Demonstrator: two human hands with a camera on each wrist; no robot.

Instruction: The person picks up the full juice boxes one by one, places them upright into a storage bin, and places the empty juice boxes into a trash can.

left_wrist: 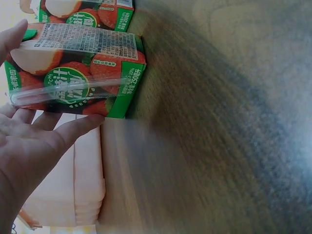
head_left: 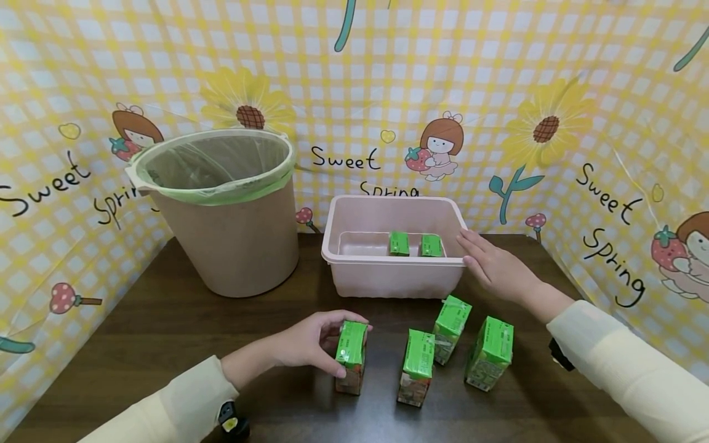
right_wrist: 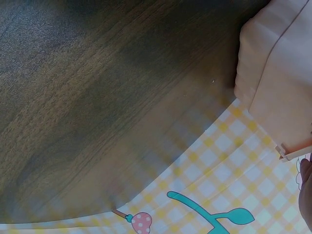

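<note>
My left hand [head_left: 301, 341] holds a green-topped juice box [head_left: 352, 343] upright at the table's front, thumb on the near side and fingers behind. In the left wrist view the juice box [left_wrist: 73, 73] shows fruit pictures and a clear-wrapped straw along its side. My right hand [head_left: 498, 267] rests with fairly straight fingers at the right rim of the pink plastic bin [head_left: 396, 280]. Two juice boxes, one of them a green-topped box [head_left: 399, 243], are inside that bin. In the right wrist view only a bit of the right hand [right_wrist: 306, 190] shows by the rim.
Three more juice boxes stand right of the left hand: a near one [head_left: 416, 367], one behind it [head_left: 451, 329] and one farther right [head_left: 490, 354]. A tall trash can [head_left: 238, 240] with a liner stands at the back left. Checked cloth [head_left: 354, 74] encloses the dark table [head_left: 288, 412].
</note>
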